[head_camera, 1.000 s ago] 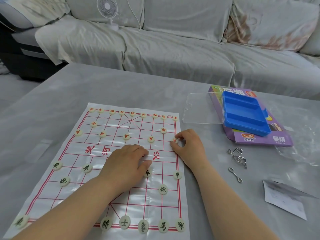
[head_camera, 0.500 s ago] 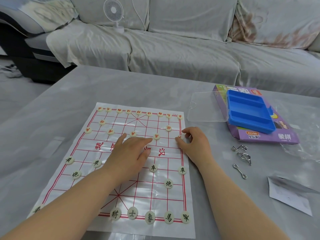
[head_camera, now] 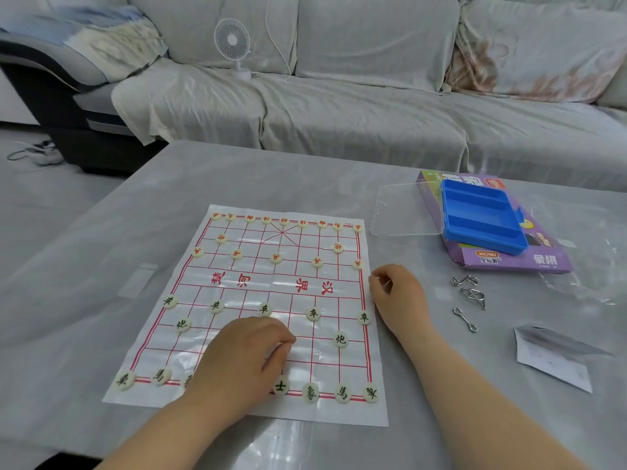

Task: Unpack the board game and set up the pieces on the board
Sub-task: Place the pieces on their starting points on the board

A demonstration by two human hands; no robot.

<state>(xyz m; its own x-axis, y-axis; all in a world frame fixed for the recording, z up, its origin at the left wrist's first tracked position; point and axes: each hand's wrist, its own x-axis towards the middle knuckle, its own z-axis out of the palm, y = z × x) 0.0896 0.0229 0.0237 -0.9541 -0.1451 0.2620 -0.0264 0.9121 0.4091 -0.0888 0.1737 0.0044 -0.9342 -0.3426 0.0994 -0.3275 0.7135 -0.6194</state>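
The board (head_camera: pixel 258 286), a thin sheet with red lines, lies flat on the grey table (head_camera: pixel 101 266). Red pieces (head_camera: pixel 276 257) fill its far rows and black pieces (head_camera: pixel 340 339) its near rows. The left hand (head_camera: pixel 244 357) rests on the near middle of the board with its fingers curled under, hiding part of the back row; I cannot tell whether it holds a piece. The right hand (head_camera: pixel 397 296) lies on the table just beside the board's right edge, fingers curled towards it; whether they pinch the sheet is unclear. Right of that hand lie metal rings (head_camera: pixel 470 293) and a paper (head_camera: pixel 549 361). Beyond them a blue tray (head_camera: pixel 481 215) sits on a purple box (head_camera: pixel 543 261), a clear lid (head_camera: pixel 403 212) beside it. Behind the table is a covered sofa (head_camera: pixel 339 113) with a small fan (head_camera: pixel 232 40) on it.
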